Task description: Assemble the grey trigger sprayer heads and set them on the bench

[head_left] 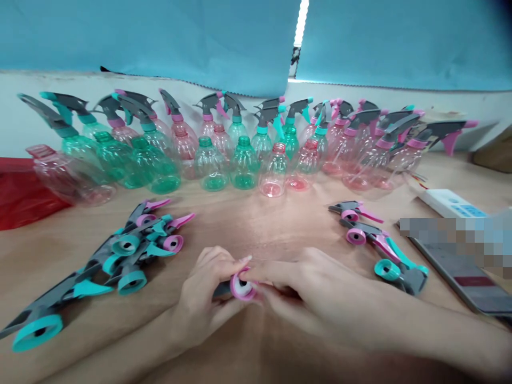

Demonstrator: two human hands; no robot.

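Note:
Close in front of me, both hands meet on a grey spray head with a pink collar (242,288). The collar's open underside faces me, showing a white ring and a dark hole. My left hand (204,290) is closed round the grey body, which its fingers mostly hide. My right hand (296,285) pinches the collar's right side, index finger at the top of the opening and thumb lower down. Whether the right fingers also hold a small part inside cannot be made out. Loose spray heads lie to the left (128,245) and to the right (356,234) of my hands.
Several green bottles (245,165) and pink bottles (273,170) without tops stand in a row, with spray-topped bottles behind by the wall. A red bag (28,197) lies left. At right are a phone (452,266), a white power strip (450,204) and a brown box (494,152).

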